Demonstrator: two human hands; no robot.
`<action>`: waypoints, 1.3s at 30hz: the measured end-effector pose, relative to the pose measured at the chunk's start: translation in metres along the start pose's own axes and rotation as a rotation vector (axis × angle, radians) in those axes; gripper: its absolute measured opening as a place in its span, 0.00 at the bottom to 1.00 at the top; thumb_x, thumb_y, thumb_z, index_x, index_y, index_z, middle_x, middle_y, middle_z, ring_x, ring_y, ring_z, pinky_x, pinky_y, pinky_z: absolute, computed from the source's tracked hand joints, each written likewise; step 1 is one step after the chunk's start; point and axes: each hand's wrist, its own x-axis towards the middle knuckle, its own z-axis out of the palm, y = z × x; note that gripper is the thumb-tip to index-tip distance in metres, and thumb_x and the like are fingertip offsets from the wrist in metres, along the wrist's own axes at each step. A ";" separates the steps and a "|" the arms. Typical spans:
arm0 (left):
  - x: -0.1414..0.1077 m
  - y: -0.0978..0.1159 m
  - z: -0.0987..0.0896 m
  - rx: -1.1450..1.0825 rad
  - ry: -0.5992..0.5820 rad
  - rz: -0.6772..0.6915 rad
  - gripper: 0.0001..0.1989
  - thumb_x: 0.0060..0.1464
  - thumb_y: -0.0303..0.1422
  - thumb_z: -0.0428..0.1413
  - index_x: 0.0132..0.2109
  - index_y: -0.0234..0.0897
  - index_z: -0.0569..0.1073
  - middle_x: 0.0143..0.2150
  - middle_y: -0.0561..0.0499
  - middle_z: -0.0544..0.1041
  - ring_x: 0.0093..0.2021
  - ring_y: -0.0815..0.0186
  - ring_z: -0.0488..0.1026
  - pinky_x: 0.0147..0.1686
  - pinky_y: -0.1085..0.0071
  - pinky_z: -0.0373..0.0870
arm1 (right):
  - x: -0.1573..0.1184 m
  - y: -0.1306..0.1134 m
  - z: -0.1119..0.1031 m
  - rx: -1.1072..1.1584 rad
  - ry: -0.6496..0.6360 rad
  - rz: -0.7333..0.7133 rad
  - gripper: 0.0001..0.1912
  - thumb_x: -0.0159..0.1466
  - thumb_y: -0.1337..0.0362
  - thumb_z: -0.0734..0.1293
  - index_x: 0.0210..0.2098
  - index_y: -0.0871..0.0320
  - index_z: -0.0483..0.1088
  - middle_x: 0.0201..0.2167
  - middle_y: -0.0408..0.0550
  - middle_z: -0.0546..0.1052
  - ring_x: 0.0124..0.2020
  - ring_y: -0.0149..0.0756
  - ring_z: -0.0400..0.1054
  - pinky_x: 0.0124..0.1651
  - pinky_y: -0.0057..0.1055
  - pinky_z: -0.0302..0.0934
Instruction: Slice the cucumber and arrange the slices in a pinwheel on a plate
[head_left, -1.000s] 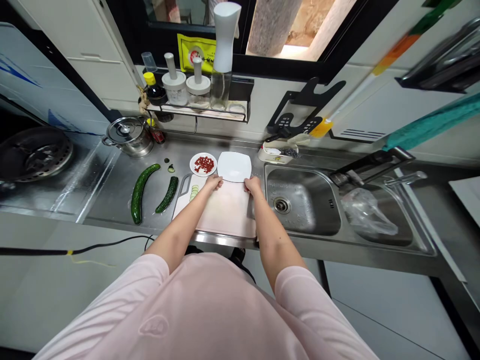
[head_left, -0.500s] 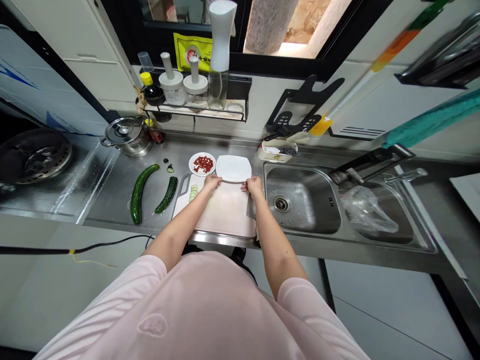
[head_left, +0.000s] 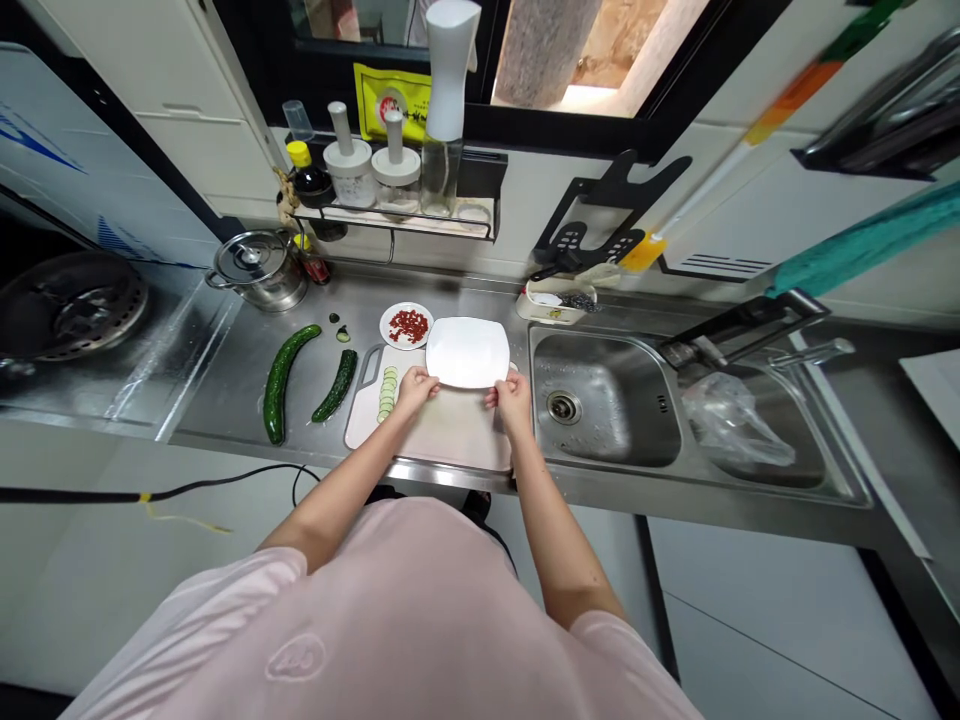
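The white plate [head_left: 468,352] lies straight ahead between the hands, its long axis running side to side along the front edge of the worktop [head_left: 232,390], with the left hand [head_left: 417,388] and right hand [head_left: 513,394] about equally near, each pinching a near corner. It is over the far part of the cutting board [head_left: 450,430], right of the round dish [head_left: 385,326]. Compared with half a second ago, plate and hands have come nearer the front edge, covering more of the board.
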 end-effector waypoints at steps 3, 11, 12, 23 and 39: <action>-0.018 -0.013 -0.013 0.021 0.022 -0.019 0.15 0.41 0.30 0.59 0.34 0.37 0.59 0.22 0.57 0.71 0.21 0.74 0.69 0.24 0.78 0.64 | -0.020 0.013 -0.001 0.021 -0.020 0.022 0.15 0.52 0.61 0.62 0.35 0.53 0.51 0.17 0.31 0.67 0.15 0.28 0.65 0.14 0.20 0.56; -0.054 -0.044 -0.046 0.020 0.051 -0.004 0.17 0.40 0.33 0.60 0.33 0.38 0.59 0.20 0.59 0.68 0.22 0.73 0.70 0.25 0.77 0.66 | -0.065 0.044 0.001 0.027 -0.045 0.078 0.14 0.51 0.61 0.63 0.34 0.54 0.52 0.17 0.31 0.68 0.15 0.27 0.65 0.15 0.20 0.58; -0.057 -0.048 -0.049 0.015 0.054 -0.004 0.17 0.40 0.34 0.60 0.33 0.38 0.59 0.20 0.60 0.68 0.23 0.72 0.71 0.25 0.77 0.66 | -0.068 0.047 0.002 0.029 -0.040 0.086 0.14 0.51 0.62 0.63 0.34 0.54 0.53 0.17 0.31 0.68 0.14 0.27 0.64 0.14 0.20 0.57; -0.063 -0.076 -0.062 -0.051 0.066 -0.022 0.18 0.38 0.33 0.61 0.33 0.39 0.59 0.19 0.60 0.67 0.23 0.71 0.71 0.26 0.76 0.67 | -0.081 0.070 0.005 0.008 -0.022 0.149 0.14 0.50 0.63 0.62 0.34 0.53 0.53 0.17 0.30 0.68 0.14 0.27 0.65 0.14 0.20 0.57; -0.063 -0.073 -0.062 0.042 0.104 -0.072 0.17 0.39 0.31 0.60 0.33 0.39 0.59 0.20 0.59 0.69 0.24 0.69 0.74 0.27 0.75 0.70 | -0.079 0.076 0.004 -0.103 -0.001 0.226 0.13 0.49 0.68 0.61 0.33 0.54 0.54 0.16 0.33 0.69 0.15 0.31 0.68 0.14 0.24 0.63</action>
